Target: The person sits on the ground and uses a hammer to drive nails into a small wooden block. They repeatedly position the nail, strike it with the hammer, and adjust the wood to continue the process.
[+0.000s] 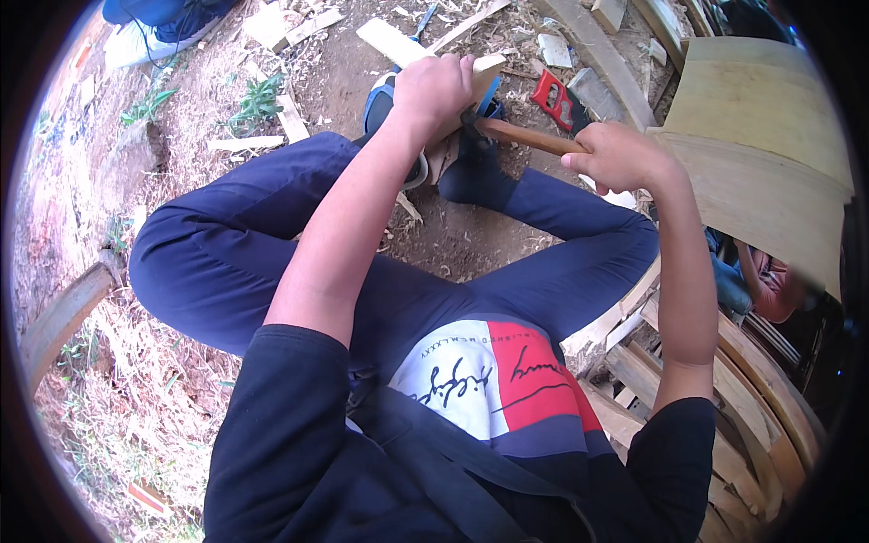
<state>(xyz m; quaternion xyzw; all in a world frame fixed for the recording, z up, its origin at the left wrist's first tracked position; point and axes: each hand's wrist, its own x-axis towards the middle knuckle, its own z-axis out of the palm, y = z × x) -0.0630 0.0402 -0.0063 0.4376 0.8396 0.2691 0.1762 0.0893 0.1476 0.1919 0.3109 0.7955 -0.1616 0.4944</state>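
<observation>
My left hand (pixel 437 93) is closed around a pale wooden board (pixel 485 72), held upright above my feet. In my right hand (pixel 618 157) is the wooden handle of a hammer (pixel 534 138), which points left toward the board. Its dark head is hard to make out against my black sock (pixel 477 167), and I cannot tell whether it touches the board. Below the board, my feet are close together, one sandal with blue edging (pixel 378 104) partly showing. The lower end of the board is hidden.
A red-handled saw (pixel 554 101) lies on the ground beyond the hammer. Wood offcuts (pixel 389 43) and shavings are scattered about. Large pale panels (pixel 760 118) stand at the right, with stacked planks (pixel 742 407) below them. Another person (pixel 769 285) is partly visible behind the panels.
</observation>
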